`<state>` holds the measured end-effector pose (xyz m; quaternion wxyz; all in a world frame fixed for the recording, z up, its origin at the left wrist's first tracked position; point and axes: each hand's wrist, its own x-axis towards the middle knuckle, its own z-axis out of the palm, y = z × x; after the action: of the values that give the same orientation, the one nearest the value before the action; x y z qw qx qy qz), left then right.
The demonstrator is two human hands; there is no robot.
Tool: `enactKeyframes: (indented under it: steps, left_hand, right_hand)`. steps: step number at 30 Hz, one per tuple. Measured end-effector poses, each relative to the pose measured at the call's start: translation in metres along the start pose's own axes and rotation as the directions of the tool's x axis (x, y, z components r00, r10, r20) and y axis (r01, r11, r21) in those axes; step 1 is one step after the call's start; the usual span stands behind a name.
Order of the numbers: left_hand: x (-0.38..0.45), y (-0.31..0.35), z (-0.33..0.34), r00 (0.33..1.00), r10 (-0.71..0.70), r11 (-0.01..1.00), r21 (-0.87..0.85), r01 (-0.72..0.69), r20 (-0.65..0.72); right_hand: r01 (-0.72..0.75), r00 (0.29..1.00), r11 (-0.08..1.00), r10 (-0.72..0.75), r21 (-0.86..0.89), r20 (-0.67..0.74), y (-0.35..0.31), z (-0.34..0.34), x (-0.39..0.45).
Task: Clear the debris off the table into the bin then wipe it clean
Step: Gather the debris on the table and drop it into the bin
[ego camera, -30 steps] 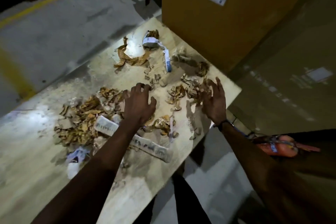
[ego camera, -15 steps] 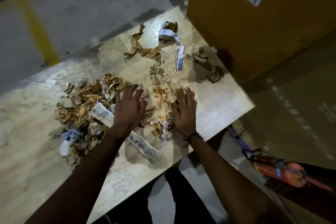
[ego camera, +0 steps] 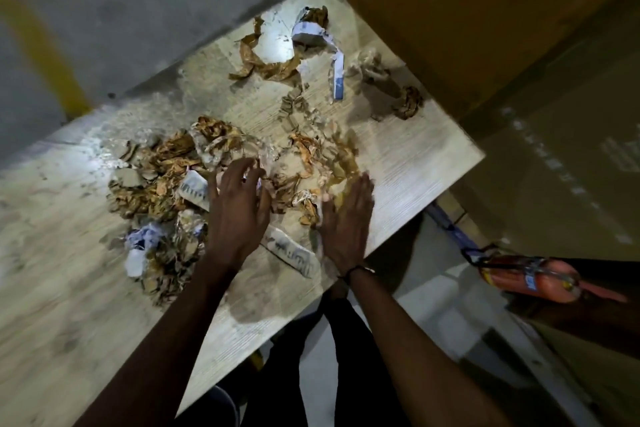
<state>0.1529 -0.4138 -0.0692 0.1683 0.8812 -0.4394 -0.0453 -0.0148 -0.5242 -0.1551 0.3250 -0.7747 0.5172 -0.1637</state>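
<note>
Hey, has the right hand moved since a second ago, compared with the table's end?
Yes. The right hand has swept left, away from the table end nearest the big cardboard box, and now lies flat against the debris pile.

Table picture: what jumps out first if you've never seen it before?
The big heap of brown torn scraps in the middle of the wooden table, with the left hand and right hand spread flat at its near edge. Behind it, a white and blue paper strip curls beside a tall cardboard box.
</note>
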Motion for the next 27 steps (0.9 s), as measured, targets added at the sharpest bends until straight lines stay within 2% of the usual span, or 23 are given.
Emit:
enactKeyframes:
  steps: [5, 8, 11, 15, 17, 20, 23, 27]
  left_hand:
    - [-0.018, -0.033, -0.016, 0.998, 0.031, 0.999, 0.011, -0.030, -0.051]
    - [-0.023, -0.053, -0.030, 0.995, 0.015, 0.999, -0.032, -0.018, -0.098]
    - [-0.035, -0.070, -0.036, 0.989, -0.087, 0.993, -0.090, 0.077, -0.122]
    - [-0.059, -0.091, -0.024, 0.968, -0.241, 0.962, -0.153, 0.227, -0.076]
    - [-0.064, -0.097, -0.015, 0.970, -0.239, 0.959, -0.167, 0.228, -0.045]
    - [-0.062, -0.098, -0.006, 0.978, -0.207, 0.961, -0.194, 0.196, -0.037]
    - [-0.054, -0.095, -0.009, 0.977, -0.212, 0.958, -0.204, 0.202, -0.030]
    - [-0.040, -0.090, -0.025, 0.988, -0.153, 0.969, -0.202, 0.142, -0.037]
  right_hand:
    - [0.075, 0.995, 0.982, -0.064, 0.173, -0.071, -0.049, 0.037, -0.027]
    - [0.053, 0.988, 0.967, -0.014, 0.249, -0.156, -0.049, 0.031, -0.041]
    - [-0.021, 0.984, 0.972, 0.061, 0.233, -0.166, -0.037, 0.026, -0.058]
    - [-0.018, 0.987, 0.984, 0.045, 0.179, -0.151, -0.037, 0.041, -0.071]
    - [0.012, 0.987, 0.988, 0.013, 0.154, -0.163, -0.049, 0.054, -0.073]
    - [0.089, 0.993, 0.987, -0.077, 0.137, -0.087, -0.074, 0.074, -0.081]
    - [0.123, 0.992, 0.971, -0.122, 0.206, -0.019, -0.088, 0.078, -0.089]
    - [0.095, 0.988, 0.957, -0.057, 0.274, -0.143, -0.085, 0.056, -0.082]
